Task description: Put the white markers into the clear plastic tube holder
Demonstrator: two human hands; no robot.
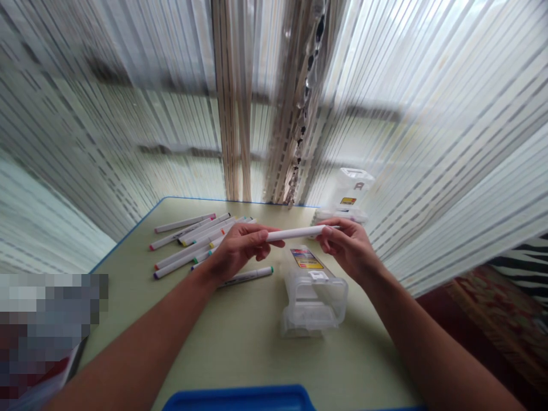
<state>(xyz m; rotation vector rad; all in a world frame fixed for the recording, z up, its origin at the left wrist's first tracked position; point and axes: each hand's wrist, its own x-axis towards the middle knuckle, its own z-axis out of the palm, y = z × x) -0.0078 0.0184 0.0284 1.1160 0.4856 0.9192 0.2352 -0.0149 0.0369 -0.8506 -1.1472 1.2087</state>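
A white marker (295, 233) is held level above the table, one end in each hand. My left hand (245, 242) pinches its left end between thumb and fingers. At the other end, my right hand (347, 242) has its thumb and fingers closed round the barrel, and both tips are covered. Below the marker lies a clear plastic case (317, 302) with a yellow and red label, its open end facing me. Several white markers (192, 237) with coloured ends lie loosely to the left. One green-ended marker (252, 275) rests apart, partly behind my left wrist.
A second clear case (353, 191) stands at the back right of the pale green table (240, 342). String curtains (180, 114) hang right behind the table's far edge. A blue object (240, 398) shows at the near edge. The lower left is pixelated.
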